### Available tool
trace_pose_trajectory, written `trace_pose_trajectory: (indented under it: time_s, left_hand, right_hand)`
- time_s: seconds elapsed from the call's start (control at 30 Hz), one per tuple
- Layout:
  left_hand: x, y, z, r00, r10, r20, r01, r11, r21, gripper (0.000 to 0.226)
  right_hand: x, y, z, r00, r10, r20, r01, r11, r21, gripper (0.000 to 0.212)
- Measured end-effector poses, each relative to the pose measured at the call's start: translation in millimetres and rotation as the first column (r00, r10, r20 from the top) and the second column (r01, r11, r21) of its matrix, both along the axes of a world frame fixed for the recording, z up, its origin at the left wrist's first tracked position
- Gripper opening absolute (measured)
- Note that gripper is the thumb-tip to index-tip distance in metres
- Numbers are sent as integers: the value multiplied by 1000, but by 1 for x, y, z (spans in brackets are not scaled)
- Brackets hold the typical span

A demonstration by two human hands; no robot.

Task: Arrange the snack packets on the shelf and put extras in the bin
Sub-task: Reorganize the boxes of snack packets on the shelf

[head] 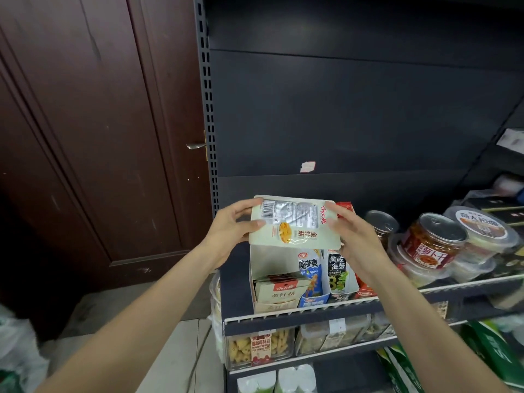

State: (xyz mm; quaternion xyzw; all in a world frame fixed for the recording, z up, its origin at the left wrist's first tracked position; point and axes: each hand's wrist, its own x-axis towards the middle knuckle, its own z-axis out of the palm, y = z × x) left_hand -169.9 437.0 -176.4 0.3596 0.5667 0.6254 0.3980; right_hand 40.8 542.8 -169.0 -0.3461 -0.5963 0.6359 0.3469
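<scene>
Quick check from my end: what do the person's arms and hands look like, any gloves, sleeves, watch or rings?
Both forearms are bare up to the frame's bottom edge, with no sleeves in view. The left hand and right hand wear no gloves. No watch, bracelet or wristband shows on either wrist, and no rings are visible on the fingers that show.

A dark brown door [85,137] fills the left side, its metal handle [196,145] near its right edge; a torn white sticker [308,166] clings to the dark back panel [354,109]; 2 red-labelled jars [431,242] stand toward the right; plastic bags [17,355] sit at the lower left.
</scene>
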Motion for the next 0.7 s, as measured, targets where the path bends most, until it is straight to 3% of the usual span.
trace_pose_trajectory:
  time_s: [0.07,0.17,0.57,0.63,0.7]
  left_hand:
    - [1,-7,1,992,-32,-124,34,999,14,53]
    - [3,-15,1,972,-69,-226,82,995,50,62]
    - [8,-11,-5,978,-71,-195,78,997,26,63]
    - [8,-10,-5,980,-77,-181,77,997,-2,62]
    - [6,-8,-7,989,-97,-114,94,995,-33,57]
  right_hand:
    - [3,-1,-4,999,31,11,-32,996,79,50]
    - [6,-1,-7,998,27,-56,-20,992,127,57]
    - [12,-2,-21,997,26,-74,-17,992,127,60]
    - [12,0,-23,999,8,-46,-1,989,145,55]
    - [10,0,-19,993,-50,-105,55,997,51,39]
